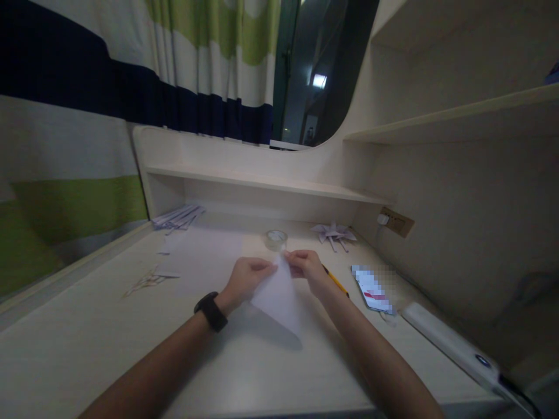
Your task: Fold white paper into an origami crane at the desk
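Bare forearms point(371, 355) are occupying the foreground above a white desk point(87, 334), the left wearing a black wristwatch point(211, 311). The left hand point(247, 276) is pinching the upper left edge of a triangular white paper point(279, 302) between thumb and fingers; the right hand point(309, 269) is gripping it near its top point. The paper is hanging tilted between the hands, its lower edge slanting down to the right; whether it is touching the desk cannot be determined. A clear tape roll point(271, 243) is lying just beyond the point. A yellow-and-black pencil point(338, 283) is lying partly behind the right forearm, with a lit smartphone point(371, 291) resting further right. Folded-paper flower work point(334, 231) is standing behind the pencil. Paper strips point(179, 217) are lying at the far left corner.
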Tool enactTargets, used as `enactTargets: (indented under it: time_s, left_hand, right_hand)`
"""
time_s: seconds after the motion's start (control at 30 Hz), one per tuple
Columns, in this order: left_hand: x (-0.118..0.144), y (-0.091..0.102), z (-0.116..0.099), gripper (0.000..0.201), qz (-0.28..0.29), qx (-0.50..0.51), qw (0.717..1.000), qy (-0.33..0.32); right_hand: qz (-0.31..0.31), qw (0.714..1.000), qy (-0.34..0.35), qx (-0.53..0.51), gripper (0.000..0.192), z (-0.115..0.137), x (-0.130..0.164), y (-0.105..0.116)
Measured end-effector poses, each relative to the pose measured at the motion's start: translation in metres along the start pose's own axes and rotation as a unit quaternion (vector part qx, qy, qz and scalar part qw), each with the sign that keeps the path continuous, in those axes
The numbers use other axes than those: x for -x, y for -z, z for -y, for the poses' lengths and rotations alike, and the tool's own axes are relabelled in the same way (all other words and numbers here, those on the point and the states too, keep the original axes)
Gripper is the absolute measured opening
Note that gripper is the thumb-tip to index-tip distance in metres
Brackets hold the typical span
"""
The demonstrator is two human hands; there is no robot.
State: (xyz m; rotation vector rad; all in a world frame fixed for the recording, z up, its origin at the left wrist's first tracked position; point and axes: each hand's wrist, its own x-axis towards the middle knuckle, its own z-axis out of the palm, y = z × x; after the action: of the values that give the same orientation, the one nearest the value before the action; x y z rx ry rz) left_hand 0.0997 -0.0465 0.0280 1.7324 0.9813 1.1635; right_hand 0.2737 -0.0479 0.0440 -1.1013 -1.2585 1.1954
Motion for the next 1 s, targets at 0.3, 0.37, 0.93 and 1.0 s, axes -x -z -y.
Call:
enactTargets:
  time_s: [0.3, 0.37, 0.93, 1.0]
  left_hand:
    - [-0.001, 0.000, 0.006, 0.028, -0.018, -0.009, 1.000, 0.001]
    - [-0.001, 0.000, 0.006, 0.027, -0.027, -0.011, 1.000, 0.002]
    - [-0.007, 0.012, 0.009, 0.028, -0.106, -0.023, 0.994, 0.030]
    - [-0.008, 0.014, 0.009, 0.028, -0.117, -0.027, 0.992, 0.034]
  right_hand:
    - [0.023, 1.000, -0.015, 0.005, 0.039, -0.009, 0.009, 0.000]
    - [0.019, 1.000, -0.009, 0.012, 0.040, -0.010, 0.009, -0.001]
    - [0.031, 0.997, -0.052, 0.037, 0.041, -0.027, 0.004, -0.004]
    - [0.035, 0.996, -0.064, 0.046, 0.038, -0.026, 0.005, -0.004]
